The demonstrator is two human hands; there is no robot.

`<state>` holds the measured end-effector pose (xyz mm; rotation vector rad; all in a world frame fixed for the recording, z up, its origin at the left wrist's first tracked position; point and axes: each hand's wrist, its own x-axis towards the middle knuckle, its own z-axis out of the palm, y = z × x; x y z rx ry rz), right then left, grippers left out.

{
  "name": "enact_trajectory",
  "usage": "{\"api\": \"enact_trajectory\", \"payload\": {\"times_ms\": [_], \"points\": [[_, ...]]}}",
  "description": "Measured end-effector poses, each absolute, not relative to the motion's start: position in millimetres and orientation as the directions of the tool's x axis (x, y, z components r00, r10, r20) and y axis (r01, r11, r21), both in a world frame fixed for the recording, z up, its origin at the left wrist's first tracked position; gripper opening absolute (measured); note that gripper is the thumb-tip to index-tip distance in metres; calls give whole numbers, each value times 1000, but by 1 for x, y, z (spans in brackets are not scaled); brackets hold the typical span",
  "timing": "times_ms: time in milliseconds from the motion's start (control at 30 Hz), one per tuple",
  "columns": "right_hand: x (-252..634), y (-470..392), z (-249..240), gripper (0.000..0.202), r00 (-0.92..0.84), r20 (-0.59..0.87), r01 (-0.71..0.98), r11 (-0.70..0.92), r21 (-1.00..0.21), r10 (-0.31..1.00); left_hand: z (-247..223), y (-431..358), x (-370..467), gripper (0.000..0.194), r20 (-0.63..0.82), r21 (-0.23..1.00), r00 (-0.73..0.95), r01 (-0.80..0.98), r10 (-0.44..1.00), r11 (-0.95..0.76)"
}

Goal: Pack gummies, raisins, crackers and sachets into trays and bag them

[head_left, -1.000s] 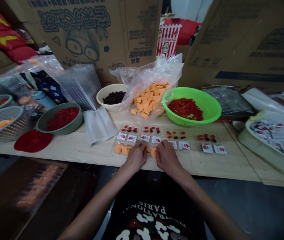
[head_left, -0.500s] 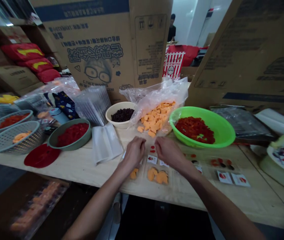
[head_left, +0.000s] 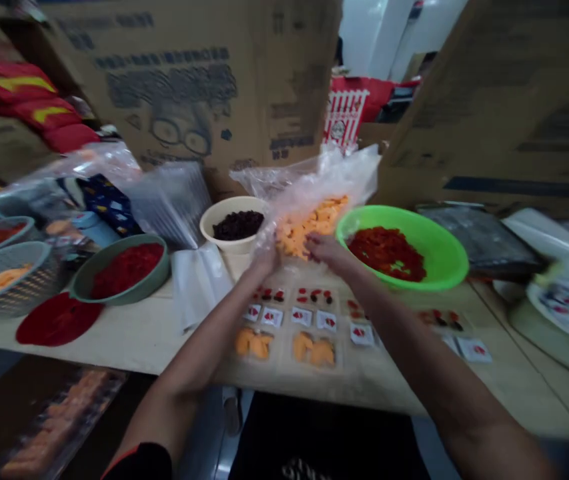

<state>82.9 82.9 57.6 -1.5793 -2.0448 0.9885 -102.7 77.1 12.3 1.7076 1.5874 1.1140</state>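
My left hand (head_left: pixel 264 259) is closed on the lower left edge of a clear plastic bag (head_left: pixel 351 170), its fingers partly blurred. Inside the bag's mouth lies a heap of orange, chip-like pieces (head_left: pixel 291 233). My right hand (head_left: pixel 327 248) reaches to the front of that heap, fingers bent and slightly apart, touching the pieces. Below my hands are clear compartment trays (head_left: pixel 287 350). They hold orange pieces, small printed sachets (head_left: pixel 301 316) and red and dark bits (head_left: pixel 314 295). Part of a right-hand tray is hidden by my right forearm.
A green bowl (head_left: pixel 447 257) of red pieces stands right of the bag, a cream bowl (head_left: pixel 207 230) of dark pieces left of it. Further left are a grey-green bowl (head_left: pixel 161 272), a red lid (head_left: pixel 39 327) and a basket (head_left: pixel 39 267). Cardboard boxes (head_left: pixel 274 80) wall the back.
Both hands have moved forward from above the trays to the bag. My left hand has taken the bag's edge; my right hand has opened at the orange pieces. The view has shifted slightly.
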Motion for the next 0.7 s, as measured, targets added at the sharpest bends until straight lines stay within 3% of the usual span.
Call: {"api": "enact_trajectory", "payload": {"times_ms": [67, 167, 267, 400, 500, 633, 700], "points": [[126, 59, 67, 22, -290, -38, 545, 132, -828, 956, 24, 52, -97, 18, 181, 825, -10, 546, 983, -146], [188, 2, 70, 21, -310, 39, 364, 156, -918, 950, 36, -5, -75, 25, 292, 746, 142, 585, 946, -318], [230, -58, 54, 23, -260, -50, 402, 61, -914, 964, 28, -69, -35, 18, 385, 715, 302, 500, 872, -489], [256, -102, 20, 27, -157, -122, 365, -57, -929, 980, -10, -122, 23, 23, 521, 490, 477, 512, 708, -706], [264, -112, 4, 23, -149, -88, 285, -43, -958, 985, -31, -137, 46, 25, 402, 367, 603, 583, 689, -725], [266, -116, -11, 7, -152, 121, 475, 180, -861, 981, -36, -144, 51, 21, 178, 282, 710, 626, 681, -727], [263, -122, -20, 16, -168, 242, 581, 294, -759, 956, -35, -146, 50, 20, 143, 263, 723, 631, 676, -730]]}}
